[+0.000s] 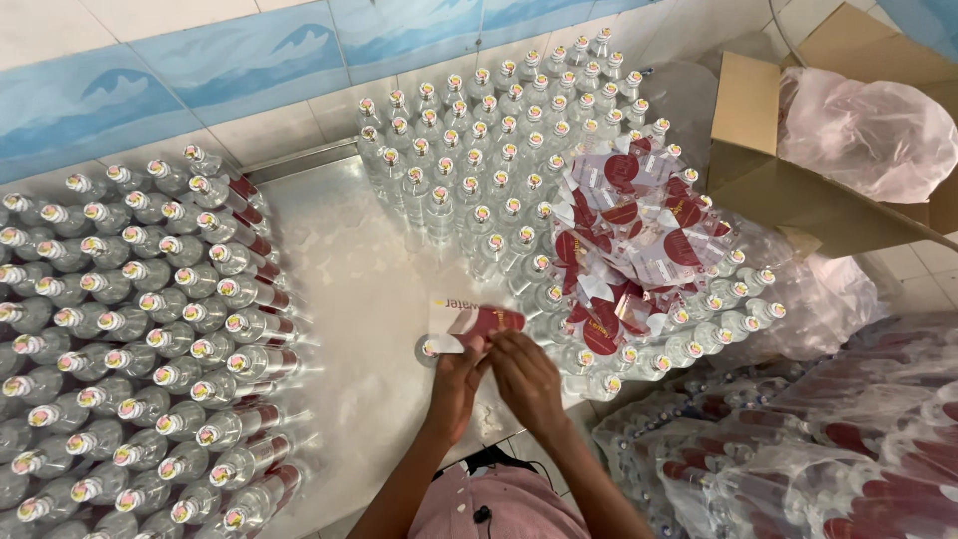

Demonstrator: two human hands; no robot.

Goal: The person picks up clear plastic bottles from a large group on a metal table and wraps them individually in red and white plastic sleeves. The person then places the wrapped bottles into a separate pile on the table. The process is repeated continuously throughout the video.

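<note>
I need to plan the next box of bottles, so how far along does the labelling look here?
Done: the bottles on the left stand in rows, the nearer ones showing red labels. In hand: the left hand and right hand work a red-and-white label sleeve over one bottle. Left: the unlabelled clear bottles behind, with a heap of loose labels on them. Roughly halfway, as a guess.

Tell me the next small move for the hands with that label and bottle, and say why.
Probably slide the red-and-white label further down the clear bottle. Both the left hand and right hand grip it there, and it seems only partly over the bottle.
</note>
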